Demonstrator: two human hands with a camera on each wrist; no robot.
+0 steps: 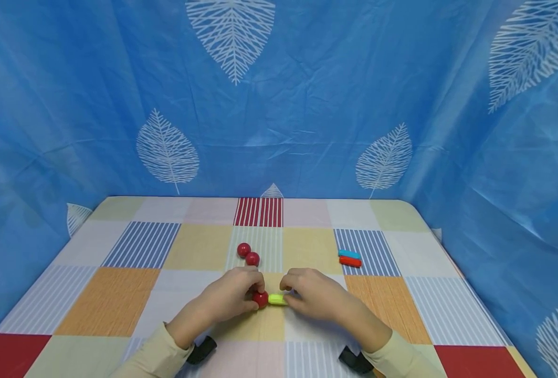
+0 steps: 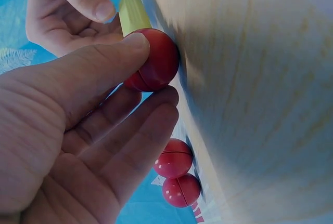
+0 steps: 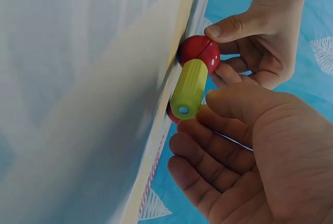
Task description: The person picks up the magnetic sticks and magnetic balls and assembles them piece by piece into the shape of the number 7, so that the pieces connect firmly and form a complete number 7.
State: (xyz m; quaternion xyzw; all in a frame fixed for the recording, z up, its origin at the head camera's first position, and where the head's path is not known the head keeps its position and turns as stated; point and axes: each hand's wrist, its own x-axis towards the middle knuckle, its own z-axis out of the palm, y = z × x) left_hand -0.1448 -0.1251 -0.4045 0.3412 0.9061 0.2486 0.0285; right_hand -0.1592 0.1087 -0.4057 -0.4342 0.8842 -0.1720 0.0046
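My left hand [image 1: 233,294] pinches a red ball [image 2: 158,60] between thumb and fingers, low over the table. A seam line runs around the ball. Against its right side sits a short yellow-green ribbed rod [image 3: 189,89], end to ball, with a round metallic spot on its free end. My right hand [image 1: 318,294] is beside that free end. Its thumb is just off the rod and its fingers are loosely bent around the far side. Beyond the left hand, two more red balls [image 1: 243,250] lie side by side on the cloth.
A blue rod [image 1: 349,253] and a red rod [image 1: 350,261] lie together at the right, farther back. The patchwork cloth [image 1: 255,328] covers the table. Blue curtains [image 1: 279,105] with white leaf prints stand behind it and at both sides.
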